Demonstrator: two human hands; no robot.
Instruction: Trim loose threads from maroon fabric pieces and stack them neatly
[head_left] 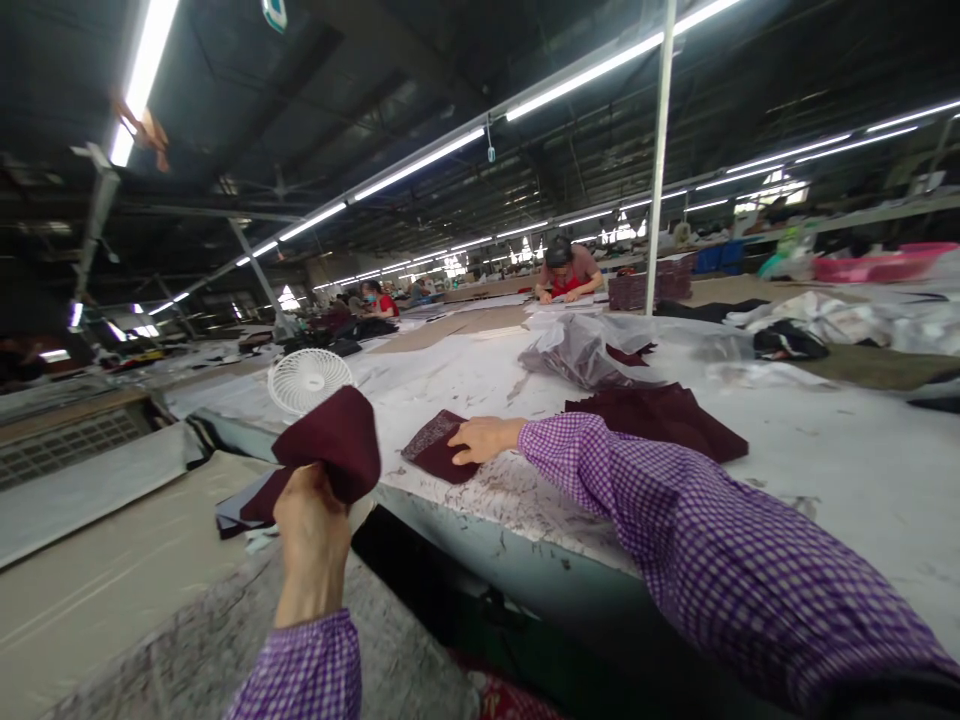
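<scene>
My left hand (309, 525) is closed on a bunch of dark maroon fabric pieces (330, 450), held up off the table's near edge, with some hanging down to the left. My right hand (484, 438) rests with its fingers curled on a small maroon fabric piece (435, 447) lying flat on the white table (825, 450). Both sleeves are purple checked. A pile of more maroon fabric pieces (660, 415) lies just beyond my right forearm.
A small white fan (307, 380) stands at the table's left end. Crumpled clear plastic with maroon pieces (585, 355) lies farther back. Other people work at distant tables (566, 270). A beige surface (97, 580) lies low on the left. A metal pole (658, 160) rises behind.
</scene>
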